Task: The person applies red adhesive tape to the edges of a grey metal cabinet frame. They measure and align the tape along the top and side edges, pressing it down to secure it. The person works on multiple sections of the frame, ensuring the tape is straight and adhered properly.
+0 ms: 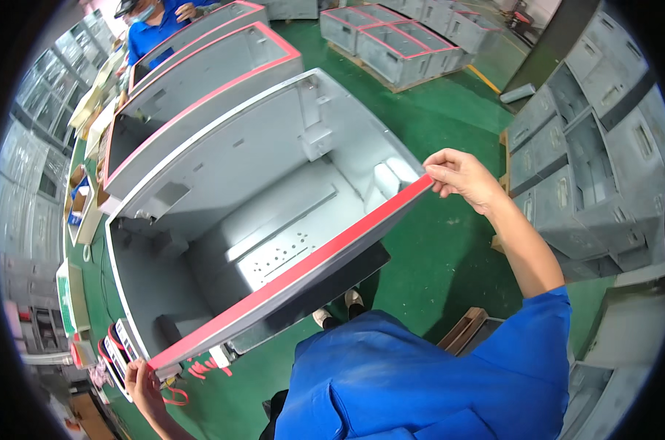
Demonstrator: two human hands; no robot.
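A large grey metal cabinet box with an open top stands before me. Along its near edge lies a long red tape strip; the box's other rim edges are bare metal. My right hand is closed at the near right corner, thumb and fingers pinching the strip's end. At the near left corner my left hand is closed with its fingertips at the strip's other end. Inside the box are a small bracket and a panel with a row of round holes.
Beyond stand similar boxes with red-edged rims, and a person in blue is beside them. More red-edged boxes sit on a pallet. Grey cabinets are stacked at right. Trays line the left; a wooden pallet lies near my right side.
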